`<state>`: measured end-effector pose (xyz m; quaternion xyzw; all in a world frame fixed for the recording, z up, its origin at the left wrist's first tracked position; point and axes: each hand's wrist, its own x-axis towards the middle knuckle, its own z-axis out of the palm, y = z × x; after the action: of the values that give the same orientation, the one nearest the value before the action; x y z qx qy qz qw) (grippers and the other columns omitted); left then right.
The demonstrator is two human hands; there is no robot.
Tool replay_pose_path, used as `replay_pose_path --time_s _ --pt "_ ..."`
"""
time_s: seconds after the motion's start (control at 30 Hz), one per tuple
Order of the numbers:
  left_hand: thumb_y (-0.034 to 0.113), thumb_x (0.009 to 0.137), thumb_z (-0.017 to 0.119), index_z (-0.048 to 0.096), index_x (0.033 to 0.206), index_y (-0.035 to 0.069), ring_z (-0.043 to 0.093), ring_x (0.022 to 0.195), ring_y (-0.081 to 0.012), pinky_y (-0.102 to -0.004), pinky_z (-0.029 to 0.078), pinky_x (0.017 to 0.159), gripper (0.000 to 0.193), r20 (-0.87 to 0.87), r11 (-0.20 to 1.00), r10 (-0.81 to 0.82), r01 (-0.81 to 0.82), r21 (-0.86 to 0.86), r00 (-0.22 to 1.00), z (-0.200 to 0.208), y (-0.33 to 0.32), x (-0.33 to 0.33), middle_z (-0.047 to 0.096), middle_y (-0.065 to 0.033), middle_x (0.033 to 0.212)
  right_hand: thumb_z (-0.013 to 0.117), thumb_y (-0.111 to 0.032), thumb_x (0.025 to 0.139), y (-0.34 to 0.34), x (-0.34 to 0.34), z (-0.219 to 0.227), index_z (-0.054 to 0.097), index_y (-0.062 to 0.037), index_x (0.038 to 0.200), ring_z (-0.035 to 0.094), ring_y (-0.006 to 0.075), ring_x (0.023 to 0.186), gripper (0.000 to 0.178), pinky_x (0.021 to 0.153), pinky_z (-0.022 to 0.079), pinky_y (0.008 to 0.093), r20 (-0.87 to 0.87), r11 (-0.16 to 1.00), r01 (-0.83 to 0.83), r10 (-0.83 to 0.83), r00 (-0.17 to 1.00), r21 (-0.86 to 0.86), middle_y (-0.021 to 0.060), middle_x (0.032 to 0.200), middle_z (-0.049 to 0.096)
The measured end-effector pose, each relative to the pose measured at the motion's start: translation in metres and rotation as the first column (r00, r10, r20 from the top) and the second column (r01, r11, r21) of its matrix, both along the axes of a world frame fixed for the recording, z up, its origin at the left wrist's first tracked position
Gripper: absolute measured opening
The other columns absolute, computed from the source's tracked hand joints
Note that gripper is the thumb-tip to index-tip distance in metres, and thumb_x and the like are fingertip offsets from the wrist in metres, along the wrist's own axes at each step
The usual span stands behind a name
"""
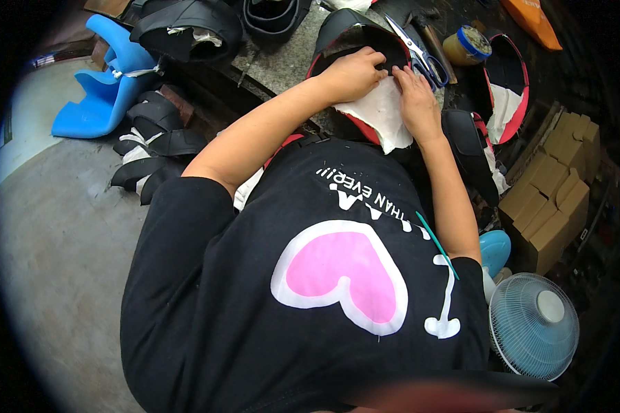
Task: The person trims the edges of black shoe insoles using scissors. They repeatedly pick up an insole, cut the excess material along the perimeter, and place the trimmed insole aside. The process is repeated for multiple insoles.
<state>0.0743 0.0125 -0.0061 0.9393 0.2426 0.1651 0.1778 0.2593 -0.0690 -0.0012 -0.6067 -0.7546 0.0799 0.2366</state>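
Observation:
In front of me lies a black curved, hollow shell (341,29) with red edging and a white cloth lining (375,113) whose pointed end hangs toward my body. My left hand (355,72) lies over its opening, fingers bent and closed at the cloth's upper edge. Against the right side of the same cloth is my right hand (419,103), its fingertips close together at the edge. The two hands nearly meet. What lies under the fingertips is partly hidden. Blue-handled scissors (420,58) lie just beyond my right hand.
A jar with a blue lid (470,45) stands right of the scissors. Similar black pieces (468,148) lie at right, with more black pieces (186,31) at far left. A blue moulded form (107,82) sits at left. Cardboard boxes (544,199) and a fan (534,327) stand at right.

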Motion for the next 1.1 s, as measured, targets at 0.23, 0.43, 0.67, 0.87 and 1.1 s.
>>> replay_pose_path --time_s 0.23,0.43,0.67,0.87,1.1 --pt "0.017 0.083 0.065 0.069 0.114 0.008 0.055 0.112 -0.0266 -0.0362 0.051 0.091 0.032 -0.018 0.997 0.046 -0.045 0.066 0.999 -0.008 -0.012 0.0 0.06 -0.0089 0.119 0.053 -0.012 0.092 -0.005 -0.001 -0.001 0.059 -0.0144 0.125 0.061 0.0274 0.114 0.033 0.102 0.043 0.0454 0.185 0.999 -0.005 -0.001 0.983 0.035 0.012 0.12 0.066" --pt "0.01 0.083 0.065 0.067 0.109 0.006 0.059 0.103 -0.0282 -0.0362 0.052 0.087 0.026 0.37 0.969 0.183 -0.104 -0.224 0.911 -0.005 0.005 -0.008 0.059 -0.0119 0.113 0.065 -0.017 0.088 0.027 0.01 0.019 0.061 -0.0067 0.119 0.064 0.0292 0.098 0.033 0.081 0.051 0.04 -0.197 0.998 0.065 -0.067 0.978 -0.02 0.012 0.103 0.069" --pt "0.006 0.08 0.065 0.065 0.106 0.003 0.061 0.098 -0.0337 -0.0391 0.051 0.086 0.026 0.208 0.966 0.255 -0.237 -0.104 0.944 -0.012 -0.001 -0.007 0.06 -0.0141 0.107 0.073 -0.05 0.078 0.049 -0.005 -0.004 0.066 -0.0009 0.111 0.068 0.0388 0.089 0.06 0.079 0.052 0.0442 -0.078 0.854 0.309 -0.373 0.924 -0.419 0.0237 0.096 0.069" --pt "0.002 0.078 0.064 0.066 0.098 0.002 0.062 0.098 -0.0329 -0.039 0.051 0.086 0.02 0.253 0.904 0.375 -0.291 -0.314 0.892 -0.014 0.006 -0.009 0.061 -0.0141 0.105 0.079 -0.042 0.071 0.053 -0.006 -0.018 0.069 -0.0004 0.101 0.068 0.038 0.084 0.052 0.076 0.052 0.0441 -0.18 0.856 0.284 -0.39 0.903 -0.433 0.0234 0.089 0.07" --pt "0.001 0.077 0.063 0.066 0.097 0.002 0.062 0.099 -0.032 -0.0381 0.051 0.087 0.021 0.247 0.922 0.353 -0.29 -0.258 0.902 -0.019 0.006 -0.006 0.061 -0.0137 0.105 0.081 -0.038 0.066 0.055 -0.005 -0.016 0.07 -0.0003 0.091 0.069 0.0344 0.072 0.046 0.07 0.052 0.0415 -0.436 0.851 0.19 -0.428 0.792 -0.489 0.021 0.079 0.07"
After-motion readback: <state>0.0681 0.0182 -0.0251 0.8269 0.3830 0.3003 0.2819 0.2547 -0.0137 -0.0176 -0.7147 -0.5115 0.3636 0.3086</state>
